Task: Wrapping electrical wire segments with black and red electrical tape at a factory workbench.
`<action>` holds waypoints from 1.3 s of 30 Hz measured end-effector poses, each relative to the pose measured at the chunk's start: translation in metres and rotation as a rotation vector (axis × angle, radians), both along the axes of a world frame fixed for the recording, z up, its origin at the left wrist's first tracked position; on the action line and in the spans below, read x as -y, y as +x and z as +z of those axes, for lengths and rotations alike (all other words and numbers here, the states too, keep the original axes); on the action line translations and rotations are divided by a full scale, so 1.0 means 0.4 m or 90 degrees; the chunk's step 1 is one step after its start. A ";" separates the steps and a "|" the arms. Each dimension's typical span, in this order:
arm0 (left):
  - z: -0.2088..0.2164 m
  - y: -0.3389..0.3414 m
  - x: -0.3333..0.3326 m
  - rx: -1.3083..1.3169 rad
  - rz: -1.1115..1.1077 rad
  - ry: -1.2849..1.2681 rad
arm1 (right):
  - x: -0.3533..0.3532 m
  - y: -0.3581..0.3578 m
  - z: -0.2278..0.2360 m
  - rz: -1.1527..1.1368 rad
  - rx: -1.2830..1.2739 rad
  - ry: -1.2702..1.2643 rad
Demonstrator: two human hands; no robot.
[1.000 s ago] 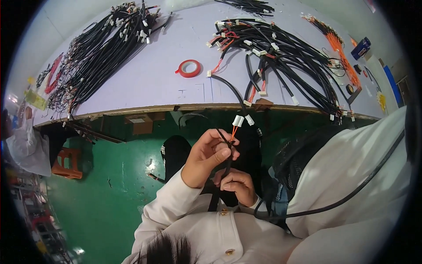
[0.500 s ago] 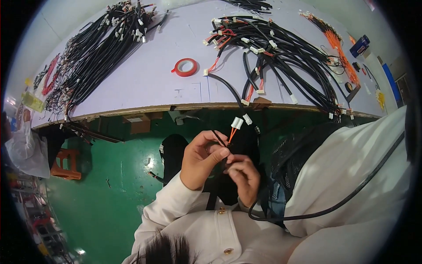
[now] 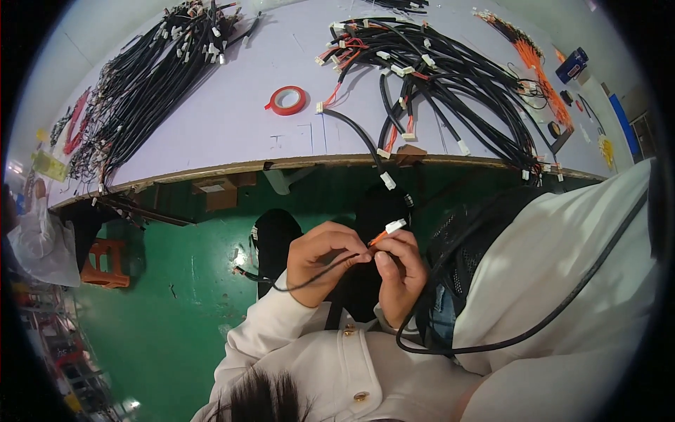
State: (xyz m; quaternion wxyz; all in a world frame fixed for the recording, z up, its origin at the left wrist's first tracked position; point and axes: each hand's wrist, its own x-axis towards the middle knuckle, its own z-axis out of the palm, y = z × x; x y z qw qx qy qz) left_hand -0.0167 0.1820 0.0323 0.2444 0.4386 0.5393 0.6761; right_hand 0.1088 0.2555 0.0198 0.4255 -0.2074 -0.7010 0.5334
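Above my lap I hold a wire harness in both hands. Its white connector (image 3: 396,226) points up and to the right, with short orange wires (image 3: 378,238) behind it. My left hand (image 3: 320,259) pinches the thin black cable (image 3: 309,281), which trails down to the left past my sleeve. My right hand (image 3: 401,273) is closed around the orange wires just below the connector, thumb and fingertips together. The fingertips of both hands nearly meet, hiding where the wires enter the black sheath.
On the table (image 3: 232,126) lie a red tape roll (image 3: 287,100), a pile of black cables (image 3: 162,84) at left and looser black harnesses (image 3: 450,77) at right. One connector (image 3: 387,181) hangs over the front edge. An orange stool (image 3: 105,264) stands at left. A thick black cable (image 3: 527,341) crosses my right side.
The connector has tipped from upright to the right and lower. My right hand has risen to grip the wires beside it, and the black cable now shows trailing across my left hand.
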 end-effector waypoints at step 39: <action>-0.054 -0.013 -0.003 0.467 -0.298 -0.126 | 0.012 -0.003 -0.038 0.072 -0.068 -0.320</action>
